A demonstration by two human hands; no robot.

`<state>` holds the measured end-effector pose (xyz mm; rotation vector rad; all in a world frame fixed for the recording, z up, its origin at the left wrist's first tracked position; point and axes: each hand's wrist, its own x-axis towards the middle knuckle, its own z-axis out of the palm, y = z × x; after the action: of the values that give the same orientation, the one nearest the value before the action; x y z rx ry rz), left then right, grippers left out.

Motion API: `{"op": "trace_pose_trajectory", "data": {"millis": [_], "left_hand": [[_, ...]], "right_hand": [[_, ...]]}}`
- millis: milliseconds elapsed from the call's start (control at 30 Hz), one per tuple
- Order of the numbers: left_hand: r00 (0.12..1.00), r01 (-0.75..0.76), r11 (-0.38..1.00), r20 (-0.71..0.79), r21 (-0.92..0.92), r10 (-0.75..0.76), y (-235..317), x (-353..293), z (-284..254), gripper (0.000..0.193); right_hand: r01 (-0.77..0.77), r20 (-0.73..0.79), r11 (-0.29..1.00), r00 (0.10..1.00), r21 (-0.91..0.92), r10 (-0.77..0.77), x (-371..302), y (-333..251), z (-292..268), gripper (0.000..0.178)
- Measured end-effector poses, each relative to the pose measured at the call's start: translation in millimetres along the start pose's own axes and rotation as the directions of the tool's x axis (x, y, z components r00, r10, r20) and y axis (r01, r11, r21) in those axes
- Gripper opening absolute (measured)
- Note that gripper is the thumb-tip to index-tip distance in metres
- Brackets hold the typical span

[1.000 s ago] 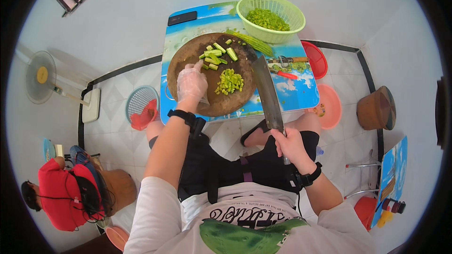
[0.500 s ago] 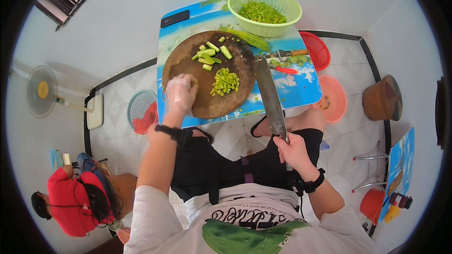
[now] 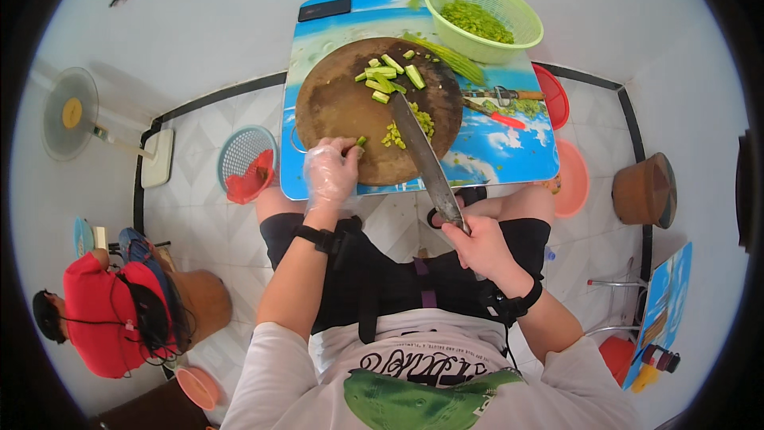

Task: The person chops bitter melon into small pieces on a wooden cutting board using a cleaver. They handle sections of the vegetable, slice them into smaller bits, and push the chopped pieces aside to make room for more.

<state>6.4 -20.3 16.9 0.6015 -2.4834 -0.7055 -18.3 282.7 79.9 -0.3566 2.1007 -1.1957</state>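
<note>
My left hand [image 3: 331, 173], in a clear plastic glove, rests at the near left edge of a round wooden chopping board [image 3: 334, 95]. Its fingertips pinch a small green vegetable piece [image 3: 361, 142]. My right hand [image 3: 484, 248] grips the handle of a long, broad-bladed kitchen knife [image 3: 428, 159]. The blade slants up and left across the board, partly covering a heap of diced green vegetable [image 3: 424, 119]. Beyond it lie several cut green sticks [image 3: 382, 74] with pale insides.
Long green stalks [image 3: 455, 62] lie behind the board, beside a green basket [image 3: 532, 30] of diced greens. A peeler with a wooden handle [image 3: 532, 96], a red-handled tool [image 3: 509, 121] and a phone [image 3: 325, 9] share the blue table. A person in red [image 3: 107, 310] sits at left.
The knife has swung left, its blade now over the board and diced heap. My left hand has turned inward, showing the pinched piece. The view has shifted, moving the table rightward.
</note>
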Motion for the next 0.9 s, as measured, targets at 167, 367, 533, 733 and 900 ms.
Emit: {"op": "trace_pose_trajectory", "data": {"millis": [167,367,533,733,900], "left_hand": [[0.993,-0.113,0.99,-0.045,-0.087,0.11,-2.0,-6.9,9.3,0.013],[0.992,-0.029,0.991,-0.123,-0.132,0.012,-1.0,-6.8,9.4,0.014],[0.987,-0.131,0.991,-0.095,0.023,0.132,-0.1,-6.2,8.0,0.021],[0.991,-0.101,0.994,-0.096,-0.032,0.097,0.2,-6.9,8.2,0.019],[0.995,-0.073,0.996,-0.07,-0.058,0.069,1.8,-6.2,7.2,0.018]], "right_hand": [[0.013,-0.016,1.0,1.0,-0.024,-0.013,5.2,-6.8,8.4,0.036],[-0.023,-0.001,0.997,1.0,-0.068,0.023,18.3,-15.4,13.3,0.037],[0.09,-0.002,0.979,0.996,-0.185,-0.092,33.2,-22.0,17.2,0.039],[0.08,0.001,0.974,0.997,-0.214,-0.082,45.0,-35.2,26.6,0.04],[0.141,0.005,0.956,0.99,-0.257,-0.144,48.7,-35.7,29.8,0.039]]}}
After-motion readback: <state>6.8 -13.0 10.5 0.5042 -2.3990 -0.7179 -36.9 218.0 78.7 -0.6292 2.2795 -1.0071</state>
